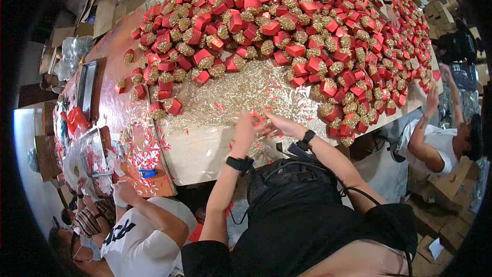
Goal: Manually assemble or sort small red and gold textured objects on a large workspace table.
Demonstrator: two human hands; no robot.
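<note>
"Hands first: where do we find them?"

"We see both over the near part of the pale table, close together. Our left hand is blurred, its fingers close together and pointing away from our body; our right hand points leftward, towards it, fingers loosely parted and a little bent."

"Do we have hold of anything?"

"We make out a small red piece with a dark middle, between the two hands. We cannot tell whether any fingers grip it or whether it lies on the table."

"Which way does it point?"

"We see it tilted, partly hidden by fingers, so we cannot settle its long axis."

"What lies around it?"

"Beyond our hands we have gold flakes, red slips scattered among them, then a broad heap of red-and-gold pieces. Well to the left, one red box with a gold end has its long axis running across the table, gold leftward, red rightward."

"And our wrists?"

"We wear a dark wristband on the left and another on the right."
</note>
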